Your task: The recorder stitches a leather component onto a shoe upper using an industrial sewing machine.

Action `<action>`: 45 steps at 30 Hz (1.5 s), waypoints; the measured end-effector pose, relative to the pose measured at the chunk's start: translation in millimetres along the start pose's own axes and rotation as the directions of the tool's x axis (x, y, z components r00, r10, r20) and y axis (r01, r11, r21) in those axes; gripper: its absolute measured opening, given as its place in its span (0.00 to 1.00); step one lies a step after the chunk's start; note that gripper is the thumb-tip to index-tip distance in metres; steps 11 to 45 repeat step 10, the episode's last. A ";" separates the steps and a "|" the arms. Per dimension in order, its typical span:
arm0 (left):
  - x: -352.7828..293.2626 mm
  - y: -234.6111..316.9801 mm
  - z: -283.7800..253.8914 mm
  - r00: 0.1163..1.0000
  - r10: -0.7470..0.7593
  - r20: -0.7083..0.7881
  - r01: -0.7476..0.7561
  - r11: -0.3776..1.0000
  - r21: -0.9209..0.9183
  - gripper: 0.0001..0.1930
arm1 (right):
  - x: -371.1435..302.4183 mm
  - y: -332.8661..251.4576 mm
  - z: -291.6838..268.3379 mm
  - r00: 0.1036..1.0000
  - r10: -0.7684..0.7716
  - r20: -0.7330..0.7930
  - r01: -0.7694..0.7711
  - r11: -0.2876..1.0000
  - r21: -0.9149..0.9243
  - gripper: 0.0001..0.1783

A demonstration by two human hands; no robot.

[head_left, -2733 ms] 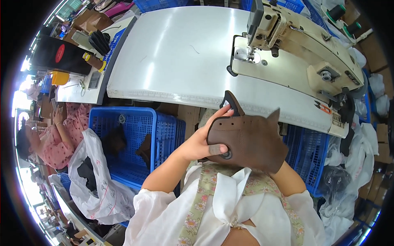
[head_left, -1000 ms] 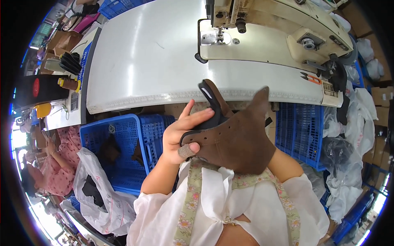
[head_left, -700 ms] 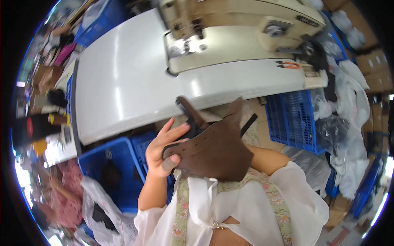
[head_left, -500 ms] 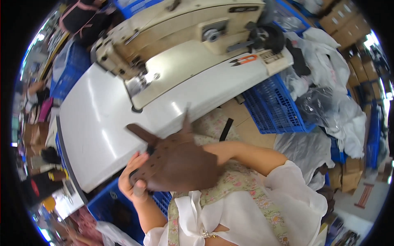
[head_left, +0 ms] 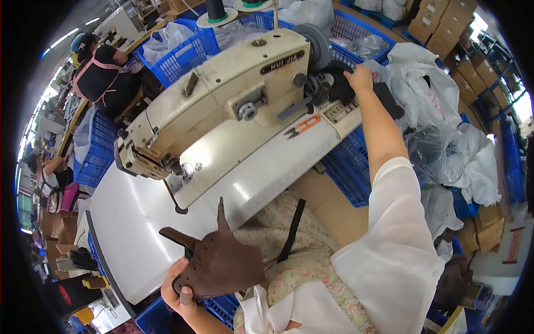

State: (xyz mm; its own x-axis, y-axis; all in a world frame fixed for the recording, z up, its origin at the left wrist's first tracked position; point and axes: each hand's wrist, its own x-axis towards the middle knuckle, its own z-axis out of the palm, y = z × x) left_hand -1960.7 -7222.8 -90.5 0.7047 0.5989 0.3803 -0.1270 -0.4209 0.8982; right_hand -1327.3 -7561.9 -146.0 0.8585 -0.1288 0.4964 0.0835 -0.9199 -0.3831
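Observation:
A dark brown leather piece [head_left: 225, 264] with punched holes and two narrow straps sticking up is in front of me, below the table edge. My left hand [head_left: 181, 286] grips its left edge, thumb on the near side. My right arm reaches out to the far right end of the sewing machine [head_left: 222, 83]. There my right hand [head_left: 360, 78] is closed at the edge of a black, soft-looking piece [head_left: 340, 86], beside the handwheel [head_left: 314, 47]. Its fingertips are partly hidden. Another dark piece [head_left: 389, 100] hangs just behind my wrist.
Orange-handled thread snips [head_left: 303, 127] lie on the white table [head_left: 128, 217]. Blue crates [head_left: 347, 172] and white plastic bags [head_left: 425, 83] crowd the right side. A black strap [head_left: 292, 228] lies across my floral apron. Another person [head_left: 103, 72] sits at the far left.
My right hand has left the brown leather piece and stretched out to the black piece by the handwheel. My left hand keeps its hold on the leather. The view has shifted.

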 end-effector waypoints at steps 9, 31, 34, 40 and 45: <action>8.6 5.2 9.2 0.991 -0.132 -0.021 0.132 0.990 0.046 0.41 | 3.5 2.1 0.8 0.978 0.189 0.084 -0.193 0.980 0.042 0.26; 9.6 4.5 10.7 0.989 -0.145 -0.021 0.145 0.989 0.038 0.42 | 2.5 7.6 -0.9 0.977 0.196 0.083 -0.200 0.979 0.037 0.26; 9.6 4.5 10.7 0.989 -0.145 -0.021 0.145 0.989 0.038 0.42 | 2.5 7.6 -0.9 0.977 0.196 0.083 -0.200 0.979 0.037 0.26; 9.6 4.5 10.7 0.989 -0.145 -0.021 0.145 0.989 0.038 0.42 | 2.5 7.6 -0.9 0.977 0.196 0.083 -0.200 0.979 0.037 0.26; 9.6 4.5 10.7 0.989 -0.145 -0.021 0.145 0.989 0.038 0.42 | 2.5 7.6 -0.9 0.977 0.196 0.083 -0.200 0.979 0.037 0.26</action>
